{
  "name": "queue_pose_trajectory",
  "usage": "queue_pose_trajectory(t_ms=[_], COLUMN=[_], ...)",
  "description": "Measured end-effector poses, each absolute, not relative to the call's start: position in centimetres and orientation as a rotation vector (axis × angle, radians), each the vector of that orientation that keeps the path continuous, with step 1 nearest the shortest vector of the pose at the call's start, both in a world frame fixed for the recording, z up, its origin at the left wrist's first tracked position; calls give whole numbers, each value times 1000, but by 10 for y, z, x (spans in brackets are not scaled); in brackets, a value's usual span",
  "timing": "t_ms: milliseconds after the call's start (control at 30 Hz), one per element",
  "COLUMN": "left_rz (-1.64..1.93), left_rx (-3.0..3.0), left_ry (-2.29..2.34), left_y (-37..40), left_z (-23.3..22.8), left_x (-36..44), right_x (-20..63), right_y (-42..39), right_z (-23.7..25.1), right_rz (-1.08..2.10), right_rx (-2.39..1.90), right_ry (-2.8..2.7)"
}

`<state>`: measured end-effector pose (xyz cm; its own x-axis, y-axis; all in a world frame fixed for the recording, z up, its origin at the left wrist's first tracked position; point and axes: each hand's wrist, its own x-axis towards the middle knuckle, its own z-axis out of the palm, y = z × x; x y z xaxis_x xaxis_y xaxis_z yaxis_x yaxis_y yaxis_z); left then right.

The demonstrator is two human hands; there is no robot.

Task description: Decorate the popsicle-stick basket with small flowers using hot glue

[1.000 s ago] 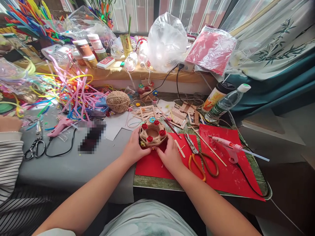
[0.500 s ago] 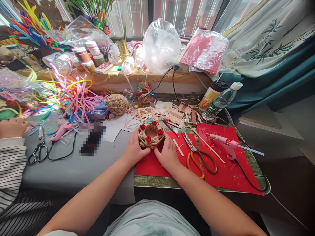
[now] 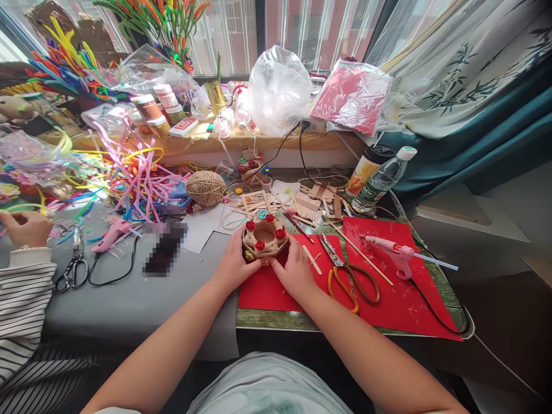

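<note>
Between my two hands is a twine-wrapped ring-shaped holder [image 3: 276,250] with a round hollow in its middle. Several red roses and one blue flower decorate its top, and yellowish bits show low on its side. My left hand [image 3: 236,259] is closed on its left side, my right hand [image 3: 293,267] on its right, both thumbs at the near side. Under it lies red paper [image 3: 263,293]. Just right of my right hand are a craft stick [image 3: 312,260] and scissors [image 3: 342,267] with orange-brown handles.
A pink glue gun [image 3: 394,250] and a thin wooden stick [image 3: 362,253] lie on the right. A water bottle [image 3: 382,181] stands behind. A twine ball [image 3: 206,188] sits back left. At far left, another person's hand [image 3: 29,229] is near black scissors [image 3: 73,270].
The view has shifted slightly. The holder stays between my hands in nearly the same place. At the left, the other person's hand has changed its pose, fingers now curled together.
</note>
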<state>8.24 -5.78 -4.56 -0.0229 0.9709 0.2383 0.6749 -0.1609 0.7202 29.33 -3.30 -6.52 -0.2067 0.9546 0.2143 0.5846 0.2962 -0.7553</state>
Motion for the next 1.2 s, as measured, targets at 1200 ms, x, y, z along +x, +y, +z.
queue_pose_trajectory(t_ms=[1200], left_rz=[1036], left_rx=[1867], left_ry=[1664], left_y=[-59], left_z=[-42], left_x=[79], right_x=[296], right_y=[-33], right_z=[-68], right_rz=[694], right_rx=[-1358], right_ry=[-1898])
